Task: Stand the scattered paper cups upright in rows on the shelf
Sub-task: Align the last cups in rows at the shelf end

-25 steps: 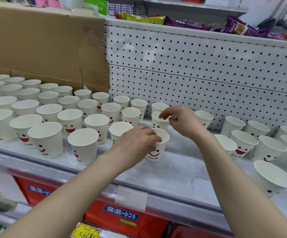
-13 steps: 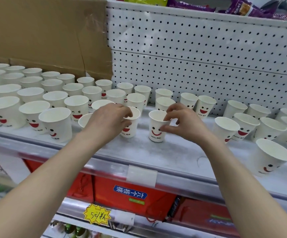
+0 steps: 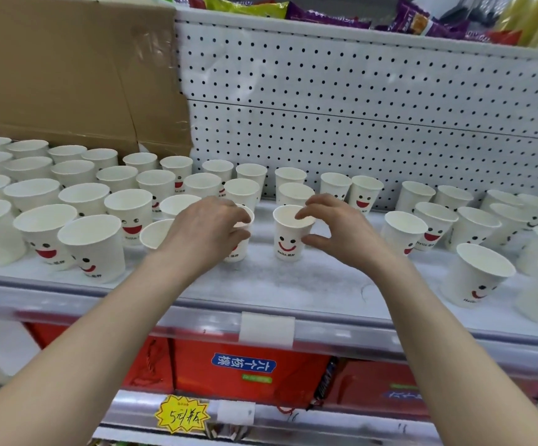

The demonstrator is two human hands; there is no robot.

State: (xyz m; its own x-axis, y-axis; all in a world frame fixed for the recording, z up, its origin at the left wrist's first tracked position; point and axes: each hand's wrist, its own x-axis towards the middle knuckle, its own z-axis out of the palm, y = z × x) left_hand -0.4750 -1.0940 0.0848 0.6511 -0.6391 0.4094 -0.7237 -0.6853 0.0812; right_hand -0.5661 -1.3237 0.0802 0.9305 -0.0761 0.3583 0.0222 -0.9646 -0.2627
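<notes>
Several white paper cups with red smiling faces stand upright on the white shelf [image 3: 293, 288]. My left hand [image 3: 206, 230] grips the rim of one upright cup [image 3: 238, 249], which it mostly hides. My right hand [image 3: 335, 230] pinches another upright cup [image 3: 288, 235], one finger on its rim and the thumb on its side. The two cups stand apart in the front middle of the shelf. Tidy rows of cups [image 3: 84, 194] fill the left side. Looser cups [image 3: 476, 272] stand on the right.
A cardboard sheet [image 3: 68, 69] leans at the back left, next to a white pegboard wall [image 3: 373, 101]. Snack bags [image 3: 325, 17] lie on the shelf above. Red boxes [image 3: 245, 365] sit on the lower shelf behind a price rail with a yellow tag [image 3: 180, 413].
Both hands moved toward the shelf front, each bringing a cup. The left cup was set beside the front row. Over the last half second the hands barely shifted.
</notes>
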